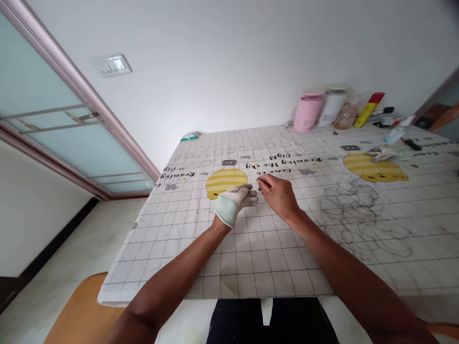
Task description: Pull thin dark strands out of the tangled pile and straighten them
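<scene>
My left hand (238,197), in a white glove with a pale green cuff, is raised over the middle of the table. Its thumb presses toward the index finger while the other fingers point right. Bare and closed in a pinch, my right hand (278,193) is just to the right of it, fingertips close to the gloved ones. Whatever lies between the fingers of either hand is too fine to make out. A loose tangle of thin dark strand (353,205), thread or wire, lies on the cloth by my right forearm.
A checked tablecloth (251,260) covers the table. Faint strand loops (233,149) lie toward the back. Along the wall stand a pink cylinder (307,112), a white one (333,106) and a yellow spray can (369,111). A crumpled glove (387,153) and clear bottle (398,131) are right.
</scene>
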A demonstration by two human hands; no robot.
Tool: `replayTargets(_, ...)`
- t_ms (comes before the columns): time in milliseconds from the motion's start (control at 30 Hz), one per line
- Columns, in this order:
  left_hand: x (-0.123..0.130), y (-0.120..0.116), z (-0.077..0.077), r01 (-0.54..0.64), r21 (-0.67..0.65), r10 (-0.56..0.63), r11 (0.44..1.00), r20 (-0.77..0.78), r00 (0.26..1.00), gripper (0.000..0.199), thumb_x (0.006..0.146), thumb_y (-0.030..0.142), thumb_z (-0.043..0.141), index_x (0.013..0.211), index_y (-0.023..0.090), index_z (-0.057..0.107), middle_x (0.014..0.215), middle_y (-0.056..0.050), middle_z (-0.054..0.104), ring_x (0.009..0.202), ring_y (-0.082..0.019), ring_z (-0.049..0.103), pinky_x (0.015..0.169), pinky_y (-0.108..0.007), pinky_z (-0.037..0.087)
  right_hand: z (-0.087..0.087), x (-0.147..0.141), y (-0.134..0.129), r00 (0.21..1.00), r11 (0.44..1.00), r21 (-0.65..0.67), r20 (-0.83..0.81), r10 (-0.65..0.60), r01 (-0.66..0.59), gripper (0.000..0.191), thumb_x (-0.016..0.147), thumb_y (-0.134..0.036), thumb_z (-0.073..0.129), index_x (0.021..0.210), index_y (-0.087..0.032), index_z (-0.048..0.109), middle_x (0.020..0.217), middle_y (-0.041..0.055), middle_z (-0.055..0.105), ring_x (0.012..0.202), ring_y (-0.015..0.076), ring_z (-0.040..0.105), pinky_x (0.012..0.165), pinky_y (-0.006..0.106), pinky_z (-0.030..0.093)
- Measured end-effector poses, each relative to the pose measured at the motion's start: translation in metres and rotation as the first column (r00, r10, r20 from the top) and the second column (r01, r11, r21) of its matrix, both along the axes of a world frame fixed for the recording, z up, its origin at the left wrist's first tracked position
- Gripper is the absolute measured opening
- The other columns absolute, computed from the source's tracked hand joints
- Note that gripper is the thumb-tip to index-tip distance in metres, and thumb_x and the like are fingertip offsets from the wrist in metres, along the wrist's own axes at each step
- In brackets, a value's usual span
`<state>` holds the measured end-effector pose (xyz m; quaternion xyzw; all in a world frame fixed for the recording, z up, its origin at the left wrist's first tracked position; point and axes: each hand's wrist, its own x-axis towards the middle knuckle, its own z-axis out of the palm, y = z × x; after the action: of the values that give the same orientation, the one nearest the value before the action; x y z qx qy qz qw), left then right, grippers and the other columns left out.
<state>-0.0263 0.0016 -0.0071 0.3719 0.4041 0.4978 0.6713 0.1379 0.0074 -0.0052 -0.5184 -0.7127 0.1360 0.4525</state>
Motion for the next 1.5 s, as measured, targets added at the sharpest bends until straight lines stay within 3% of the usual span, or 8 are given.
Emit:
replayTargets(167, 0.002, 0.01, -0.022, -0.013, -0.073, -0.001, 0.997, -0.189, 0.982, 0.038, 0.087, 0.02, 0.069, 0.123, 0.009, 0.067, 0.082, -0.009, 0.075, 0.069, -0.02, 0.074, 0.072, -0.036, 0.062, -0.02, 0.006, 0.003, 0.962, 0.997, 0.069, 0.272, -0.001, -0.018, 0.031, 0.106, -0.033, 0.042, 0.1, -0.022, 0.07, 0.084, 0.0087, 0.075, 0.074, 0.0243, 0.067, 0.067, 0.036, 0.045)
replayTargets(333, 0.008, 0.006, -0.03, 0.039, -0.139, -0.081, 0.989, -0.315, 0.946, 0.034, 0.088, 0.016, 0.064, 0.121, 0.01, 0.071, 0.079, -0.009, 0.076, 0.067, -0.022, 0.074, 0.067, -0.035, 0.061, -0.034, 0.009, 0.007, 0.935, 0.992, 0.058, 0.344, 0.088, -0.115, 0.036, 0.107, -0.03, 0.036, 0.102, -0.02, 0.069, 0.09, 0.012, 0.076, 0.075, 0.0244, 0.067, 0.069, 0.037, 0.046)
replayTargets(533, 0.016, 0.002, -0.027, 0.093, -0.18, -0.148, 0.979, -0.322, 0.935, 0.019, 0.091, 0.015, 0.06, 0.104, 0.013, 0.075, 0.076, -0.007, 0.074, 0.064, -0.019, 0.072, 0.065, -0.033, 0.061, -0.033, 0.008, 0.006, 0.985, 0.98, -0.102, -0.015, 0.169, -0.17, 0.025, 0.103, -0.041, 0.05, 0.101, -0.026, 0.069, 0.076, 0.0034, 0.071, 0.068, 0.0207, 0.066, 0.067, 0.035, 0.051)
replayTargets(700, 0.013, 0.004, -0.025, 0.016, -0.177, -0.067, 0.984, -0.289, 0.955, 0.026, 0.092, 0.017, 0.059, 0.115, 0.014, 0.07, 0.077, -0.006, 0.075, 0.066, -0.02, 0.073, 0.067, -0.034, 0.061, -0.027, 0.01, -0.002, 0.929, 0.925, -0.289, -0.343, 0.139, -0.246, 0.033, 0.097, -0.057, 0.06, 0.102, -0.025, 0.069, 0.074, 0.0026, 0.071, 0.059, 0.0195, 0.066, 0.053, 0.032, 0.053)
replayTargets(900, 0.005, 0.004, -0.024, 0.031, -0.091, -0.063, 0.995, -0.362, 0.93, 0.025, 0.091, 0.017, 0.06, 0.11, 0.016, 0.075, 0.074, -0.005, 0.075, 0.063, -0.019, 0.071, 0.063, -0.031, 0.058, -0.03, 0.006, -0.008, 0.927, 0.921, -0.307, -0.354, 0.125, -0.241, 0.037, 0.098, -0.055, 0.058, 0.082, -0.024, 0.069, 0.072, 0.0039, 0.072, 0.055, 0.0182, 0.064, 0.049, 0.032, 0.053)
replayTargets(1067, 0.0, 0.005, -0.025, 0.061, -0.062, -0.08, 0.996, -0.38, 0.921, 0.023, 0.09, 0.015, 0.06, 0.106, 0.017, 0.078, 0.07, -0.002, 0.072, 0.055, -0.014, 0.064, 0.057, -0.027, 0.052, -0.03, 0.004, -0.01, 0.926, 0.909, -0.313, -0.342, 0.161, -0.274, 0.037, 0.098, -0.056, 0.059, 0.084, -0.025, 0.072, 0.068, 0.0025, 0.07, 0.052, 0.0171, 0.062, 0.046, 0.031, 0.051)
replayTargets(1333, -0.005, 0.001, -0.023, 0.151, -0.038, -0.152, 0.988, -0.443, 0.884, 0.018, 0.095, 0.023, 0.061, 0.097, 0.016, 0.078, 0.069, -0.004, 0.072, 0.056, -0.015, 0.064, 0.053, -0.026, 0.05, -0.025, 0.011, -0.007, 0.822, 0.782, -0.404, -0.521, 0.23, -0.475, 0.037, 0.095, -0.056, 0.067, 0.086, -0.02, 0.073, 0.07, 0.0046, 0.071, 0.052, 0.0174, 0.065, 0.043, 0.029, 0.049)
replayTargets(1500, -0.006, 0.002, -0.014, 0.078, -0.042, -0.088, 0.996, -0.491, 0.866, 0.018, 0.094, 0.019, 0.06, 0.094, 0.017, 0.078, 0.069, -0.001, 0.069, 0.053, -0.011, 0.06, 0.053, -0.023, 0.048, -0.028, 0.008, -0.007, 0.857, 0.843, -0.336, -0.453, 0.245, -0.419, 0.035, 0.098, -0.054, 0.065, 0.086, -0.021, 0.071, 0.073, 0.0036, 0.072, 0.056, 0.0176, 0.068, 0.047, 0.029, 0.054)
